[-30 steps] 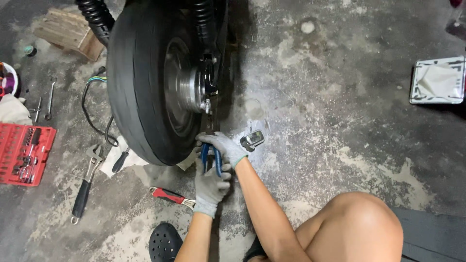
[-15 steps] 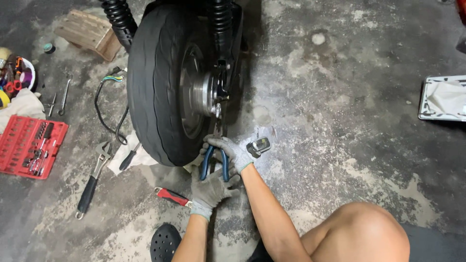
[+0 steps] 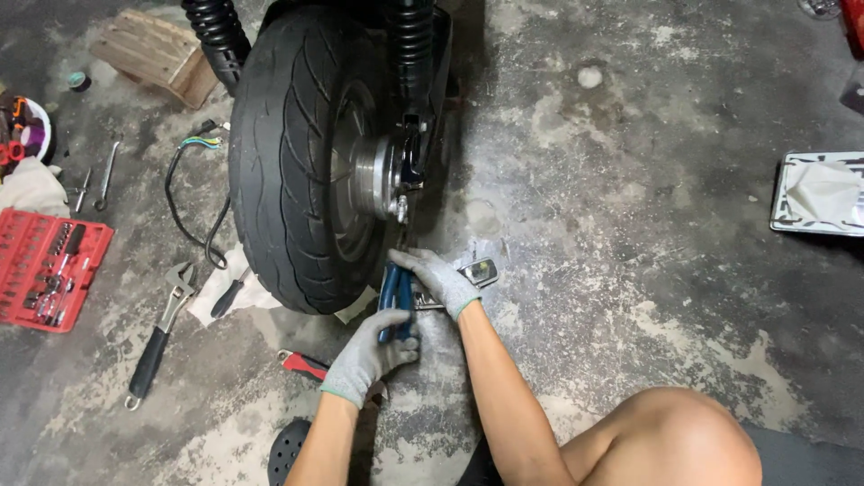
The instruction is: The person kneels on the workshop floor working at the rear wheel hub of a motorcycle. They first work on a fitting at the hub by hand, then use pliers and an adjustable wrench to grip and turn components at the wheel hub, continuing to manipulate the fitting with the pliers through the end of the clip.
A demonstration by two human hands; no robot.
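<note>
Left hand: the gloved left hand [image 3: 371, 353] is closed around the lower ends of the blue-handled pliers [image 3: 393, 301], at about 6 o'clock from the wheel hub.
Right hand: the gloved right hand [image 3: 438, 279] lies over the upper part of the same pliers, fingers curled down onto the handles; how tightly it grips cannot be told.
Pliers: they stand nearly upright on the concrete floor [image 3: 630, 297], just below the axle nut [image 3: 400, 209]; their nose is hidden behind the right hand and the tyre's edge.
Small metal part: a grey metal part [image 3: 479, 271] lies on the floor at 3 o'clock from the right hand, almost touching it.
Wheel: the black tyre [image 3: 288, 162] stands upright at 12 o'clock from the hands, with the silver hub [image 3: 371, 180] facing right and two coil shock absorbers [image 3: 216, 36] above it.
Red-handled tool: a red-handled tool [image 3: 304, 364] lies at 9 o'clock from the left hand, near it.
Adjustable wrench: an adjustable wrench [image 3: 162, 328] lies further out at 9 o'clock, well apart from the hands.
Socket set: a red socket case [image 3: 45, 270] sits open at the far left edge.
Wood block: a wood block [image 3: 157, 58] lies at 11 o'clock, beside the tyre.
Tray: a metal tray [image 3: 814, 193] holding a pale cloth sits at 2 o'clock, far right.
Knee: the person's bare knee [image 3: 675, 441] is at 5 o'clock.
</note>
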